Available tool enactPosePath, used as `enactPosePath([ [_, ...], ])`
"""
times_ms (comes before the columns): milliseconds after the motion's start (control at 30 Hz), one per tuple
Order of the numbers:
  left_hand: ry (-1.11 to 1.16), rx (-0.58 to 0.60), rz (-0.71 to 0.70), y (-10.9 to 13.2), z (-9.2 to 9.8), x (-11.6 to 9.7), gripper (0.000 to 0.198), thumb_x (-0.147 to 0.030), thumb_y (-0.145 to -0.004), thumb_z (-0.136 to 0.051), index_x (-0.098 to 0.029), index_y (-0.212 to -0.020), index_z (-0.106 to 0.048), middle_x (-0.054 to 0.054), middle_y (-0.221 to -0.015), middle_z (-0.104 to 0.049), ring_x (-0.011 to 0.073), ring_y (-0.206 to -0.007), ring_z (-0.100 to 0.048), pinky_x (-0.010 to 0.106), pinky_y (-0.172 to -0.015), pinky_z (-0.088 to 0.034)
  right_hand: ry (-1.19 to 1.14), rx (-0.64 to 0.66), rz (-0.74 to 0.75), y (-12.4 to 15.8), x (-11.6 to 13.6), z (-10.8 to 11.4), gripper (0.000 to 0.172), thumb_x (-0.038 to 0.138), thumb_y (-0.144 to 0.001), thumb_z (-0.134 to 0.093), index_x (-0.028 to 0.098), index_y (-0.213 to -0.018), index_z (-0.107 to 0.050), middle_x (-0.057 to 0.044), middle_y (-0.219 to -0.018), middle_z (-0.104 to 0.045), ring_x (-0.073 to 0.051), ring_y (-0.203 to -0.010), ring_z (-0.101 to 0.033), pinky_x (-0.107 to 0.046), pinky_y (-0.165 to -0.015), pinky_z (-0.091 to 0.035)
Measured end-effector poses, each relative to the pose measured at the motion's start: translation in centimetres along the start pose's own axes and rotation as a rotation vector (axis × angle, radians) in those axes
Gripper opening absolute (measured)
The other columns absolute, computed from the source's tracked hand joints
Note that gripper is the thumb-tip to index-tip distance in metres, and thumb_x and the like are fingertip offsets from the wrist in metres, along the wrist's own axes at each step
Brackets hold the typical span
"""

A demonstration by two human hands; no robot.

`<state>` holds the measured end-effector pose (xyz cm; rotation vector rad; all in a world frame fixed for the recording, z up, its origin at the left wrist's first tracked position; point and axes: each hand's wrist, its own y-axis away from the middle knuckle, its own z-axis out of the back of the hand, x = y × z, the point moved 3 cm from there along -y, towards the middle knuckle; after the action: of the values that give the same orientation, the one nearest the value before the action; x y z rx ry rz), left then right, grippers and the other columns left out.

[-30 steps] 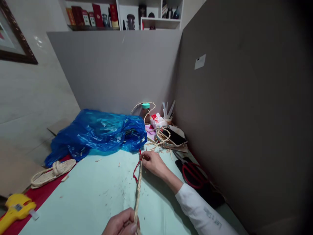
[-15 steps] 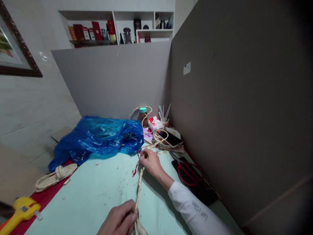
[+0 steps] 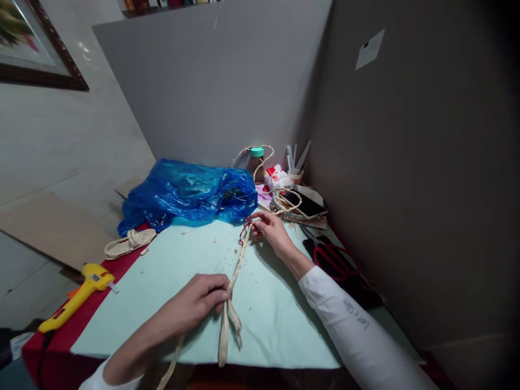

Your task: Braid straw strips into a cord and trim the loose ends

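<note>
A pale braided straw cord (image 3: 238, 262) lies stretched along the light green mat (image 3: 170, 287). My left hand (image 3: 199, 303) is closed on the cord's near end, where loose flat strands (image 3: 225, 330) hang over the mat's edge. My right hand (image 3: 273, 230) pinches the cord's far end, where a red string (image 3: 245, 230) is tied around it. The cord runs straight between the two hands.
A crumpled blue plastic bag (image 3: 190, 189) lies behind the mat. A coil of straw (image 3: 129, 242) and a yellow glue gun (image 3: 77, 295) rest at left on the red cloth. Red-handled scissors (image 3: 335, 259), a phone (image 3: 304, 205), a green-lidded jar (image 3: 256, 160) and grey partition walls crowd the right.
The camera has tipped down and back, so both forearms and the cord's loose ends now show. My hands keep their hold on the cord's two ends.
</note>
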<state>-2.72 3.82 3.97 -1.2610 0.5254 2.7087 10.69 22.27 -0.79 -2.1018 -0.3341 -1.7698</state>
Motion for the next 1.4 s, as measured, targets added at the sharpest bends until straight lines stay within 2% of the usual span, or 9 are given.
enactPosePath([
  [267,-0.078,0.018,-0.038,-2.6,0.3,1.5,0.026,-0.032,-0.085,-0.047,-0.017,-0.064,-0.052,-0.003,-0.063,-0.045,0.0135,-0.064,-0.041,0.024,-0.062,-0.032,-0.103,0.025,-0.014,0.2,0.8,0.5,0.024,0.027,-0.069,-0.064,0.018,-0.09,-0.059,-0.002,-0.074,-0.064,-0.014,-0.069,-0.061,-0.026,-0.063,-0.051],
  [467,-0.131,0.015,-0.12,-3.3,1.8,0.3,0.018,-0.031,-0.08,-0.057,-0.017,-0.082,-0.068,0.003,-0.083,-0.064,0.0187,-0.081,-0.055,0.026,-0.074,-0.039,-0.159,0.087,-0.026,0.4,0.8,0.0,0.023,0.029,-0.071,-0.066,0.018,-0.09,-0.06,-0.003,-0.081,-0.066,-0.014,-0.073,-0.062,-0.026,-0.066,-0.049],
  [567,0.054,0.134,-0.092,-3.9,3.3,-0.3,0.022,-0.031,-0.078,-0.063,-0.014,-0.09,-0.069,0.003,-0.084,-0.066,0.0183,-0.081,-0.057,0.026,-0.075,-0.042,-0.16,0.101,-0.031,0.4,0.7,-0.1,0.021,0.03,-0.072,-0.067,0.017,-0.088,-0.06,-0.003,-0.079,-0.066,-0.012,-0.07,-0.061,-0.024,-0.063,-0.047],
  [667,0.313,0.127,-0.07,-5.2,4.8,-0.3,0.033,-0.028,-0.077,-0.067,-0.013,-0.107,-0.068,0.006,-0.096,-0.069,0.019,-0.089,-0.06,0.03,-0.081,-0.045,-0.15,0.095,-0.04,0.5,0.5,-0.2,0.02,0.033,-0.073,-0.067,0.017,-0.083,-0.059,-0.001,-0.074,-0.063,-0.011,-0.065,-0.058,-0.022,-0.058,-0.044],
  [800,0.612,0.202,-0.006,-8.0,4.7,0.3,0.044,-0.028,-0.073,-0.074,-0.012,-0.113,-0.067,0.009,-0.096,-0.069,0.0171,-0.079,-0.062,0.03,-0.069,-0.048,-0.127,0.081,-0.037,0.8,0.6,-0.4,0.022,0.035,-0.072,-0.068,0.018,-0.081,-0.057,0.001,-0.07,-0.06,-0.01,-0.06,-0.056,-0.022,-0.054,-0.041],
  [1000,0.779,-0.059,0.029,-12.5,3.2,0.9,0.038,-0.043,-0.077,-0.072,-0.006,-0.084,-0.071,0.01,-0.076,-0.067,0.0111,-0.061,-0.059,0.021,-0.053,-0.044,-0.023,0.059,-0.007,0.6,0.7,0.0,0.016,0.032,-0.074,-0.063,0.019,-0.081,-0.056,0.001,-0.073,-0.058,-0.013,-0.064,-0.055,-0.024,-0.055,-0.043],
  [1133,0.871,-0.205,0.038,-13.8,2.1,1.5,0.03,-0.035,-0.069,-0.078,-0.009,-0.078,-0.068,0.006,-0.068,-0.064,0.0093,-0.052,-0.054,0.021,-0.046,-0.042,0.057,0.022,0.034,0.3,0.6,0.4,0.011,0.029,-0.074,-0.06,0.02,-0.078,-0.056,0.001,-0.077,-0.056,-0.013,-0.067,-0.053,-0.024,-0.057,-0.043],
  [1267,0.995,-0.335,0.008,-14.0,1.6,2.5,0.028,-0.022,-0.068,-0.075,-0.013,-0.094,-0.068,0.003,-0.075,-0.066,0.0087,-0.058,-0.059,0.019,-0.054,-0.046,0.133,0.037,0.052,0.4,0.1,0.0,0.01,0.029,-0.076,-0.058,0.019,-0.077,-0.058,0.001,-0.072,-0.055,-0.012,-0.063,-0.05,-0.024,-0.056,-0.041],
  [1400,1.09,-0.354,0.011,-14.1,1.6,3.2,0.022,-0.02,-0.068,-0.073,-0.01,-0.086,-0.067,0.008,-0.08,-0.068,0.0128,-0.067,-0.064,0.024,-0.066,-0.051,0.178,0.05,0.063,0.6,-0.2,-0.4,0.017,0.033,-0.08,-0.055,0.021,-0.092,-0.055,0.003,-0.067,-0.056,-0.011,-0.056,-0.049,-0.024,-0.054,-0.039],
])
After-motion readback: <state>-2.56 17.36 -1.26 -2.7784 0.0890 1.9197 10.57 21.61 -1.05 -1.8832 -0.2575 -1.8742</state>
